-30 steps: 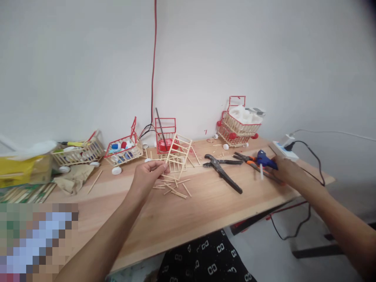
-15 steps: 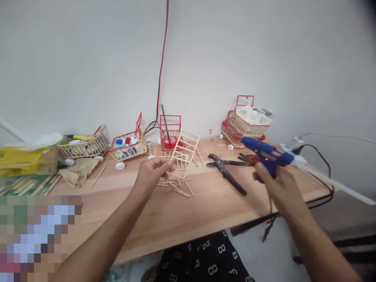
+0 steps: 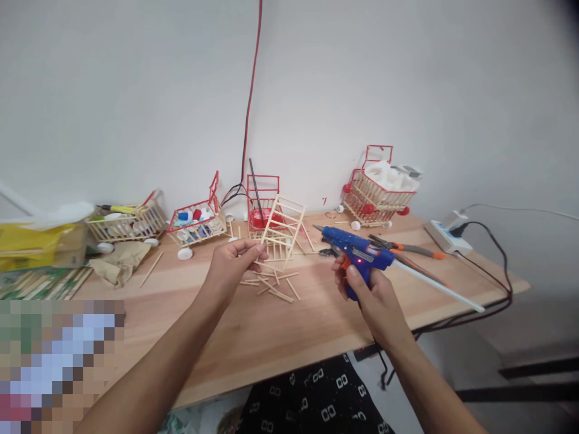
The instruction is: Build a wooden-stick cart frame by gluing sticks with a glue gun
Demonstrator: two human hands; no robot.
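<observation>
My left hand (image 3: 230, 265) pinches the edge of a small frame of thin wooden sticks (image 3: 283, 232) and holds it tilted above the wooden table (image 3: 280, 325). My right hand (image 3: 373, 295) grips a blue hot glue gun (image 3: 357, 250) with a lit red lamp and a white glue stick trailing out its back. The gun's nozzle points left toward the stick frame, a short gap away. Loose sticks (image 3: 271, 283) lie on the table under the frame.
Stick-built toy carts stand along the wall: one at back right (image 3: 377, 190), a red one (image 3: 262, 205), two at left (image 3: 196, 220) (image 3: 126, 223). Black pliers and orange-handled cutters (image 3: 411, 248) lie behind the gun. A power strip (image 3: 446, 236) sits at right; a red cable (image 3: 251, 96) hangs down the wall.
My right hand picked the glue gun up from the right side of the table and brought it left, close to the stick frame. My left hand kept holding the frame.
</observation>
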